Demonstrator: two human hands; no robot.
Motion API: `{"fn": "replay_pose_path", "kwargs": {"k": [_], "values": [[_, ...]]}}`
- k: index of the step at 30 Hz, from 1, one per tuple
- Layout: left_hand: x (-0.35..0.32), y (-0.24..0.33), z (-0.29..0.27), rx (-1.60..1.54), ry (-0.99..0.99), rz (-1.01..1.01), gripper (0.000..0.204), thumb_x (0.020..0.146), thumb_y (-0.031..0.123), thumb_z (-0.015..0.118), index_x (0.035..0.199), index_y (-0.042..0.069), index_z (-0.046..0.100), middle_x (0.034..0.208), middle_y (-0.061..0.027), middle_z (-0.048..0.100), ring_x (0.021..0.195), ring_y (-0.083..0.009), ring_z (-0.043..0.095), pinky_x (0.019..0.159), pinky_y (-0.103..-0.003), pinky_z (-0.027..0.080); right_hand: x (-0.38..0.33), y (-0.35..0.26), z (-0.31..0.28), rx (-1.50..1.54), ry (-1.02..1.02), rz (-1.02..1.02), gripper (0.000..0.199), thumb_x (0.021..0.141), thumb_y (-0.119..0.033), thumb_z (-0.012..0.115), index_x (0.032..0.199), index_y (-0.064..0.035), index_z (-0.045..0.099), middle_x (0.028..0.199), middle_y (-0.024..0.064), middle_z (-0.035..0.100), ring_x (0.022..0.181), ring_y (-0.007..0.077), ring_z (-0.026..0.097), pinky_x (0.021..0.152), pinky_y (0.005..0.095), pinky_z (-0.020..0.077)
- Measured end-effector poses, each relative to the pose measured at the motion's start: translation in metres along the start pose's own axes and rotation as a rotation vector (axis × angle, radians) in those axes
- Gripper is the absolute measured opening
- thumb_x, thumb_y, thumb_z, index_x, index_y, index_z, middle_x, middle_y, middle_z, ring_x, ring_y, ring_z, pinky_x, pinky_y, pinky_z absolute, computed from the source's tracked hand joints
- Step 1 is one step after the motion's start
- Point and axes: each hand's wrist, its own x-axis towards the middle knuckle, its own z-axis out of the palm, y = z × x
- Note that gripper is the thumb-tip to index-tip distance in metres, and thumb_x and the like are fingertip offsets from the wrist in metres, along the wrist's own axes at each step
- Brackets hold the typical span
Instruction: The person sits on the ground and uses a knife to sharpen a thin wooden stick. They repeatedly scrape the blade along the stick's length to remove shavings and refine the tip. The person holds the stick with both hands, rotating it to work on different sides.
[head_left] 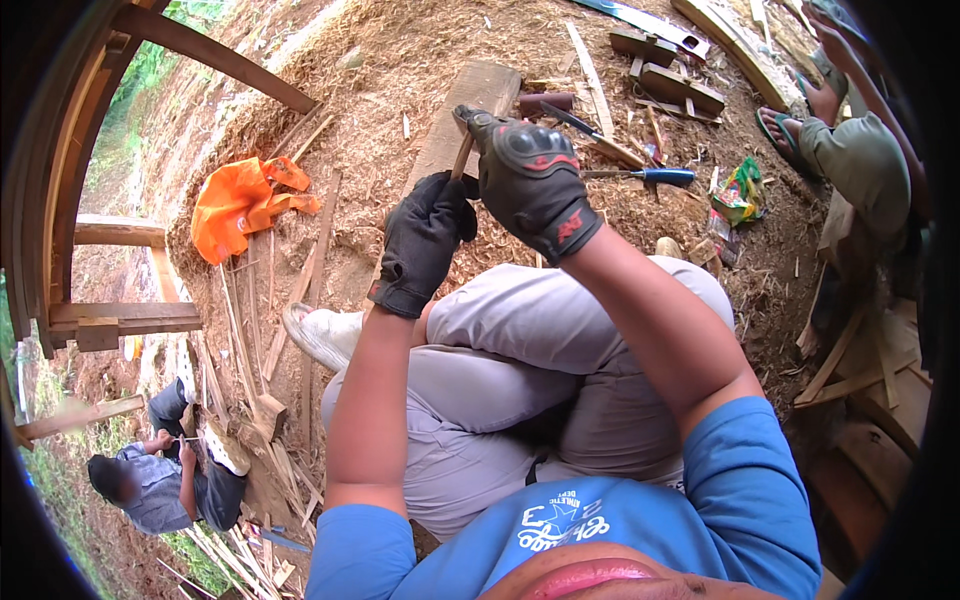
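Observation:
Both my hands wear black gloves and are raised close together in front of my crossed legs. My left hand (425, 240) is closed around the lower part of a thin brown wooden stick (462, 157), which stands up out of its grip. Just above and to the right, my right hand (530, 175) is curled closed at the stick's upper end. Its fingers hide whatever it holds. A dark piece shows between the gloves, too covered to name. Beyond the hands, a wooden plank (480, 90) lies on the shavings.
To the right lie a blue-handled tool (665, 176), wooden hand planes (680, 88), a handsaw (650, 25) and a green-yellow packet (740, 192). An orange cloth (235, 205) lies left. One person (170, 485) sits at lower left; another person's leg (860, 160) is at right.

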Motion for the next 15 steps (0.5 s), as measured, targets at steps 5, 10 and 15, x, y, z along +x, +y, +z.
{"fn": "replay_pose_path", "kwargs": {"k": [5,10,15], "values": [[0.002,-0.017,0.004,0.161,0.155,0.029,0.035,0.11,0.036,0.055,0.103,0.006,0.073,0.071,-0.0063,0.069,0.062,-0.0148,0.064,0.059,-0.033,0.049,-0.01,-0.014,0.021,-0.078,0.032,0.028,0.045,0.089,-0.009,0.063,0.133,0.0016,0.065,0.09,0.0201,0.073,0.077,0.0344,0.072,0.068,0.0443,0.0571],[0.01,-0.016,-0.01,0.273,0.34,0.085,0.036,0.109,0.037,0.056,0.102,0.007,0.073,0.068,-0.005,0.067,0.062,-0.0144,0.063,0.056,-0.033,0.049,-0.033,-0.037,0.031,-0.037,-0.109,-0.039,0.039,0.091,-0.007,0.059,0.128,0.0018,0.067,0.1,0.0223,0.075,0.08,0.0347,0.074,0.071,0.0443,0.0588],[0.002,-0.02,-0.018,-0.075,0.161,-0.032,0.032,0.113,0.029,0.049,0.114,0.007,0.072,0.071,0.0034,0.062,0.052,0.0,0.041,0.044,-0.02,0.028,-0.004,-0.02,0.005,0.038,-0.136,0.181,0.04,0.093,-0.009,0.054,0.131,-0.0075,0.066,0.094,0.023,0.073,0.082,0.0394,0.072,0.071,0.0482,0.0564]]}}
